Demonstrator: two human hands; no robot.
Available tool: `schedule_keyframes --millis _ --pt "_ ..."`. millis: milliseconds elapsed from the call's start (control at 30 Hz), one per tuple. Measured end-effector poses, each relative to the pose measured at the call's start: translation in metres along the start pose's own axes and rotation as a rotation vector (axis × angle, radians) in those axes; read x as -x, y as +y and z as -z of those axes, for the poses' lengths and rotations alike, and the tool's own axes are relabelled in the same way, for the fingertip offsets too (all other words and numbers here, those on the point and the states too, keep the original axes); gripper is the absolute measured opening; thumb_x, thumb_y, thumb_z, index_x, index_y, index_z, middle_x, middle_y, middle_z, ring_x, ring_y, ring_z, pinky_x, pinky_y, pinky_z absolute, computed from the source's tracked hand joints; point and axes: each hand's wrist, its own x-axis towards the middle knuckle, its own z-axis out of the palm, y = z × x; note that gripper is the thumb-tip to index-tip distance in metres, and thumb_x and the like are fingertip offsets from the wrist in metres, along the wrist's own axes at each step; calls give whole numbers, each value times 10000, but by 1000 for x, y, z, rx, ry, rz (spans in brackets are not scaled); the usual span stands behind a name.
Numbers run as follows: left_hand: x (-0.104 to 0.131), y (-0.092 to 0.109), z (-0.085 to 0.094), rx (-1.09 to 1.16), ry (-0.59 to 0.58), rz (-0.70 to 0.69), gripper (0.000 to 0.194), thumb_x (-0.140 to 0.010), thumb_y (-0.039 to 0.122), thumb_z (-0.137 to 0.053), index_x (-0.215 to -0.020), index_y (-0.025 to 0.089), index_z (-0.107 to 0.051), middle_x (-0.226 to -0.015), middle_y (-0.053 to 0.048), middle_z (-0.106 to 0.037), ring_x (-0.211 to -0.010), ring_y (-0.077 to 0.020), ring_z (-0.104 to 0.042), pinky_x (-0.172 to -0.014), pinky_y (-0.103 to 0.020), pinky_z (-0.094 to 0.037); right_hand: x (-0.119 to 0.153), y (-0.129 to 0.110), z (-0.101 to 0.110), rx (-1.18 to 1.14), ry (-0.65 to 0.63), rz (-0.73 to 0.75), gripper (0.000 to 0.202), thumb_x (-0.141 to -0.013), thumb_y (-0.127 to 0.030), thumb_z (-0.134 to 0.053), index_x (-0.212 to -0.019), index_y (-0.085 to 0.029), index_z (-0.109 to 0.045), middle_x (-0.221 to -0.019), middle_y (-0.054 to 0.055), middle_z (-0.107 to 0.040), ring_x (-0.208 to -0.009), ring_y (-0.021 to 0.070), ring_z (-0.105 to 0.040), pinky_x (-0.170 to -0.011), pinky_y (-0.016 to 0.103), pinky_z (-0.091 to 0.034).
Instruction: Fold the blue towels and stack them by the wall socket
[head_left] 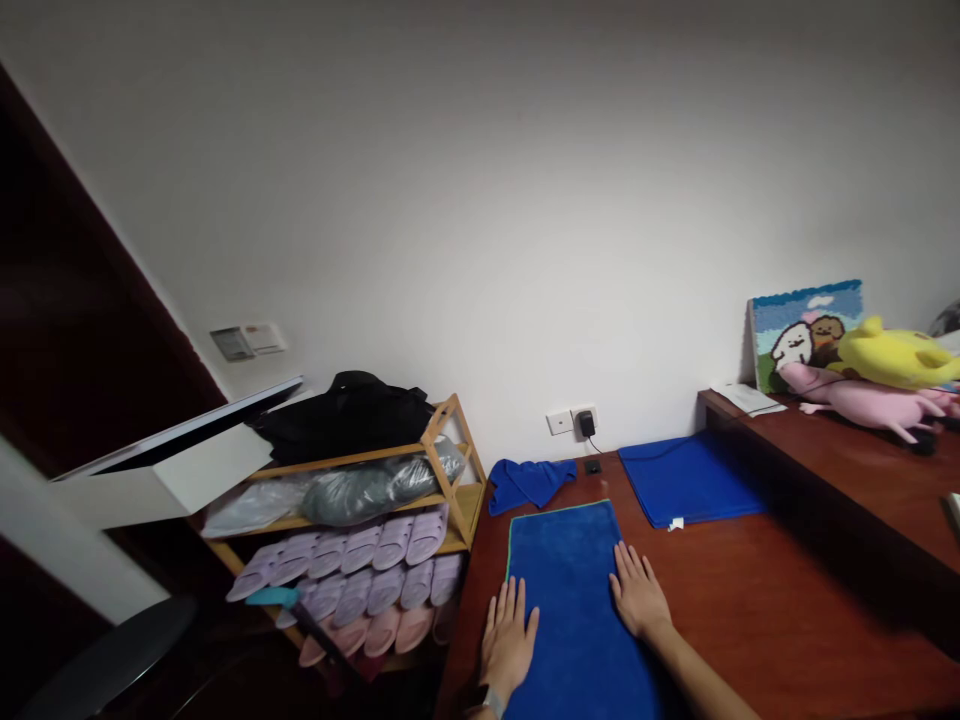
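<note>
On the wooden worktop (pixel 787 590), a blue towel (pixel 566 590) points lengthwise at the white wall (pixel 495 220), left grip (pixel 510 638) and right grip (pixel 640 596) spread flat.

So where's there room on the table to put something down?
The biggest bare patch of table is right of the right hand, in front of the tagged cloth. It's crowded leftward, with the green-edged towel, left hand and crumpled cloth.

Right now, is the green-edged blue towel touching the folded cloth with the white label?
Apart. The head view shows a strip of bare red-brown table between the green-edged blue towel and the folded cloth.
</note>
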Motion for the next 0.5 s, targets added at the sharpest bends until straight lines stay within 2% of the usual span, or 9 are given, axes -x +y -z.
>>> schedule_keyframes --millis 67,133,267,367,433,500 --pt "-6 7 2 3 41 -20 638 -1066 452 -247 -1638 173 -295 -1707 -65 -248 -1582 -246 -237 -1303 -482 -229 1 -1 2 1 -3 0 676 -1031 -406 -215 -1636 -115 -291 -1710 71 -251 -1598 239 -180 -1311 473 -124" --pt "-15 25 4 31 85 -65 618 -1071 417 -226 -1644 190 -276 -1708 -51 -250 -1582 -245 -239 -1304 -486 -236 1 -1 3 -5 2 2 669 -1032 -400 -215 -1636 -125 -297 -1708 65 -254 -1596 240 -185 -1309 480 -131" --pt "-39 86 6 140 74 -205 612 -1076 429 -211 -1650 221 -248 -1709 -42 -251 -1585 -258 -223 -1295 -517 -255 2 -1 5 -12 7 4 673 -1025 -398 -220 -1631 -119 -309 -1705 67 -253 -1594 242 -189 -1308 474 -140" --pt "-53 126 0 232 51 -288 629 -1079 483 -181 -1642 222 -284 -1707 -52 -271 -1586 -251 -225 -1297 -502 -253 2 -1 5 6 -9 -1 681 -1020 -403 -217 -1631 -113 -298 -1707 65 -248 -1596 237 -177 -1310 458 -126" --pt "-57 136 -6 262 44 -299 632 -1079 497 -168 -1638 233 -299 -1706 -54 -284 -1586 -241 -231 -1300 -492 -246 2 -1 4 13 -11 -2 679 -1019 -408 -219 -1633 -131 -301 -1707 57 -246 -1598 234 -172 -1309 461 -120" --pt "-58 129 -11 258 32 -289 630 -1077 506 -172 -1639 251 -297 -1709 -46 -280 -1586 -239 -232 -1300 -495 -241 1 0 2 15 -4 0 675 -1020 -415 -218 -1634 -149 -305 -1707 51 -246 -1598 234 -175 -1307 470 -122"
